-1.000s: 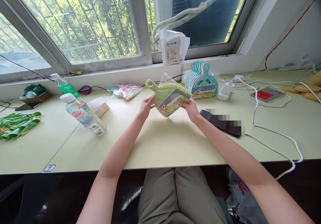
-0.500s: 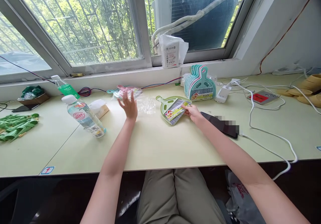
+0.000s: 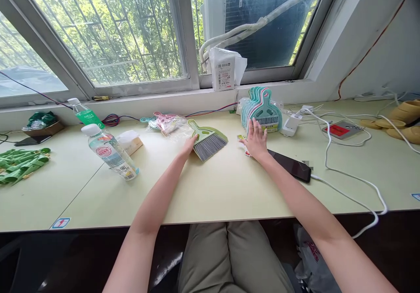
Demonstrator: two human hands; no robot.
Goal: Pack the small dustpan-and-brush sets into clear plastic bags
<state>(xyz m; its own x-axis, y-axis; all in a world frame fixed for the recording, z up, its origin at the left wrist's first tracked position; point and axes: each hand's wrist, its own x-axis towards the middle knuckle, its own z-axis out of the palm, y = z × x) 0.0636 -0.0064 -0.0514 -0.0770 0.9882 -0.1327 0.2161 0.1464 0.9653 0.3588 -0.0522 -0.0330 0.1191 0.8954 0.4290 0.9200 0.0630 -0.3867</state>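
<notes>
A small green dustpan (image 3: 222,136) with a matching hand brush (image 3: 210,147) lies tilted on the table, its grey bristles facing me. My left hand (image 3: 188,146) grips the set at its left side, near the handles. To the right, my right hand (image 3: 257,140) is open with spread fingers, palm down over a colourful label card (image 3: 242,139). Most of that card is hidden beneath the hand. Just behind my right fingers stands a stack of teal and pink dustpan sets (image 3: 264,109) with labels on.
A black phone (image 3: 292,166) on a white cable lies right of my right hand. Left are a clear bottle (image 3: 110,153), a tissue pack (image 3: 130,142) and plastic-wrapped pink and teal items (image 3: 166,122). A power strip (image 3: 291,124) sits beside the stack.
The green set has shifted left and turned, and its label card is off it, by my right hand. My left hand came down onto the set; my right fingers spread.
</notes>
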